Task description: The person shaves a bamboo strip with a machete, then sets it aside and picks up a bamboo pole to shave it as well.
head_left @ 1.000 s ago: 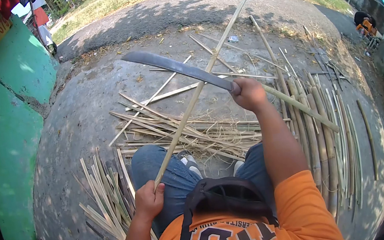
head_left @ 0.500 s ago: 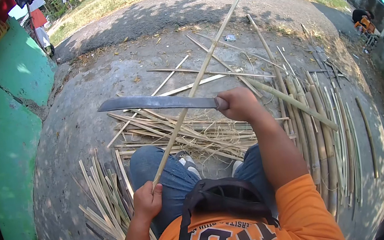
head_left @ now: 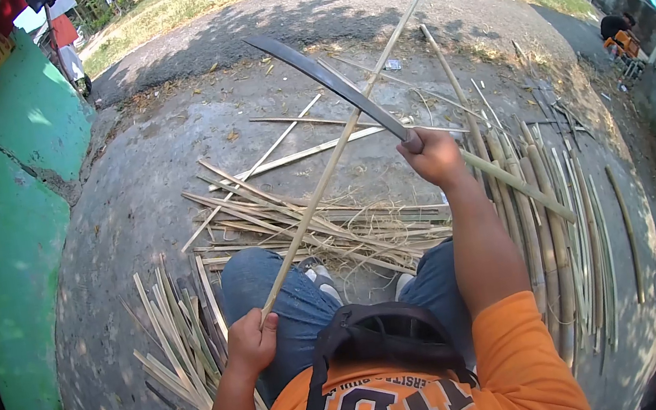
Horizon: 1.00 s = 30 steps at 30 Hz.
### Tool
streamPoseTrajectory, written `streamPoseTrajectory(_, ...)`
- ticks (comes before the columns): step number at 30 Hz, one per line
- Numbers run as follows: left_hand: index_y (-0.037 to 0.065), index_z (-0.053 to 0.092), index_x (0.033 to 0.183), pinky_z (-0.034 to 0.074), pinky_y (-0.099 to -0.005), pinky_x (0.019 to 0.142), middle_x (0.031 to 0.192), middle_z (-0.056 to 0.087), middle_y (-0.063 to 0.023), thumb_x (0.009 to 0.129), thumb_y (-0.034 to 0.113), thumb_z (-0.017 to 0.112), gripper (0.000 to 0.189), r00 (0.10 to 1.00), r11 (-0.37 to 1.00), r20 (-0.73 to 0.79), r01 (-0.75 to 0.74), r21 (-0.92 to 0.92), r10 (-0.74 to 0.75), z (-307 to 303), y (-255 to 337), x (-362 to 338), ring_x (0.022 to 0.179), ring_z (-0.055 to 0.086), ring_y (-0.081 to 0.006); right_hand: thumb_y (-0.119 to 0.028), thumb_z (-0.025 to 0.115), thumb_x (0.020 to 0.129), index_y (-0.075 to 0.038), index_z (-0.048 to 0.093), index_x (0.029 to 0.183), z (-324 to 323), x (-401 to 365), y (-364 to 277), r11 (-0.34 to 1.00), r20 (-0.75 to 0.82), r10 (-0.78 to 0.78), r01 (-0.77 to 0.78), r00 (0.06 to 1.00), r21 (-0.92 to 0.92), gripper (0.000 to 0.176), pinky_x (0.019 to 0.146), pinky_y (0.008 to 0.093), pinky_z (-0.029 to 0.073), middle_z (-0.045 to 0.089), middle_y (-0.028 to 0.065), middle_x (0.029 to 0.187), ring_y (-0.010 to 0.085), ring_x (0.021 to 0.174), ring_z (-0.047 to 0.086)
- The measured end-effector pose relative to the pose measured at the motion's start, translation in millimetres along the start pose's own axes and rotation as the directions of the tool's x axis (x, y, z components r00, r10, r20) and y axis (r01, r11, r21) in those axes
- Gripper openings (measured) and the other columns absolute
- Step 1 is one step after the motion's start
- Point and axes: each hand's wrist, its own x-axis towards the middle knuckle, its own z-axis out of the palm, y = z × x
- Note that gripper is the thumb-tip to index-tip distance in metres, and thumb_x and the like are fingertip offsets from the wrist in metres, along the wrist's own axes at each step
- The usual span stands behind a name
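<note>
My left hand (head_left: 252,341) is closed round the near end of a long bamboo strip (head_left: 319,190), by my left knee. The strip slants up and away to the right, over the ground. In my right hand (head_left: 433,158) is the handle of a machete (head_left: 333,78), its long dark blade pointing up and to the left. The blade crosses the bamboo strip in this view, above its middle. Below the strip, a loose pile of split bamboo strips (head_left: 296,218) with thin shavings lies in front of my feet.
More split strips (head_left: 174,331) lie in a bundle at my left. Bamboo poles (head_left: 547,241) lie side by side at my right, on the concrete ground (head_left: 129,224). A green wall (head_left: 31,272) stands at the left. Another person (head_left: 617,26) is far off at the right.
My right hand has moved forward and right along the strip, and the machete's blade has swung from nearly level to pointing up and away. My left hand stays in place.
</note>
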Motion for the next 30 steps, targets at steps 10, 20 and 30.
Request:
streamPoseTrajectory(10,0.001,0.053,0.078,0.044,-0.0502,0.058,0.070,0.058,-0.0235,0.104,0.036,0.060,0.045,1.000,1.000,-0.011,0.017,-0.004,-0.017,2,-3,1,0.068,0.059,-0.0489,-0.021,0.072,0.072,-0.014,0.069,0.083,30,-39,-85,0.838,0.463,-0.410,0.525,0.786,-0.148,0.013,0.071,0.0497,0.056,0.071,0.0124,0.078,0.0380,0.078,0.070)
streamPoseTrajectory(20,0.002,0.059,0.078,0.047,-0.0437,0.059,0.067,0.061,-0.0170,0.094,0.042,0.074,0.046,0.974,0.978,0.104,0.206,-0.027,-0.202,-6,2,8,0.062,0.061,-0.0359,-0.027,0.071,0.083,-0.014,0.074,0.095,31,-21,-50,0.982,0.373,-0.058,0.120,0.926,-0.145,0.018,0.076,0.0513,0.055,0.073,0.0180,0.089,0.0425,0.085,0.069)
streamPoseTrajectory(30,0.005,0.058,0.076,0.042,-0.0338,0.055,0.061,0.052,-0.0049,0.088,0.037,0.083,0.043,0.946,0.943,0.160,0.305,-0.132,-0.283,-7,-9,12,0.057,0.047,-0.0144,-0.021,0.072,0.076,-0.013,0.063,0.090,76,-71,-102,0.785,0.602,-0.469,0.617,0.646,-0.051,0.018,0.068,0.0513,0.054,0.068,0.0119,0.075,0.0385,0.073,0.068)
